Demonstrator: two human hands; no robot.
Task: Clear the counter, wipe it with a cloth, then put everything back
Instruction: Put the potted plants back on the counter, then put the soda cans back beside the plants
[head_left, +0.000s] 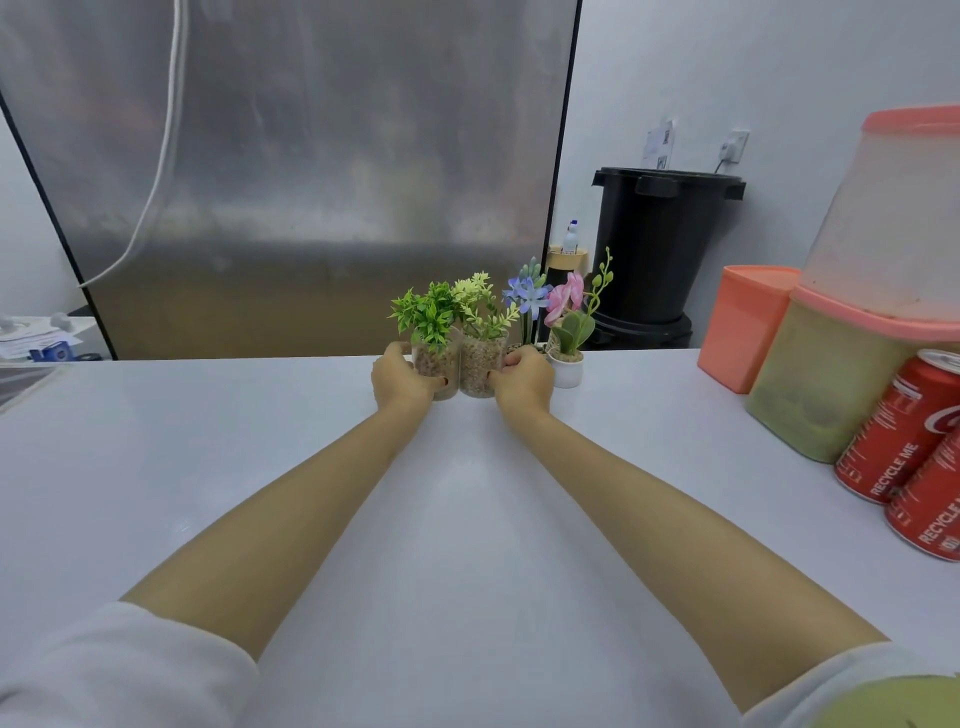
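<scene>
Two clear glass jars of pebbles with artificial plants stand side by side at the far edge of the white counter (260, 467). My left hand (401, 382) grips the left jar with the dark green plant (434, 361). My right hand (524, 382) grips the right jar with the pale green plant (480, 364). Just right of them stand a blue flower (525, 301) and a pink orchid in a small white pot (566, 366). No cloth is in view.
At the right stand an orange tub (743, 327), a lidded container of green powder (826, 384) with a larger translucent container (893, 218) stacked on it, and two red soda cans (898, 436). A black bin (660, 244) stands behind the counter.
</scene>
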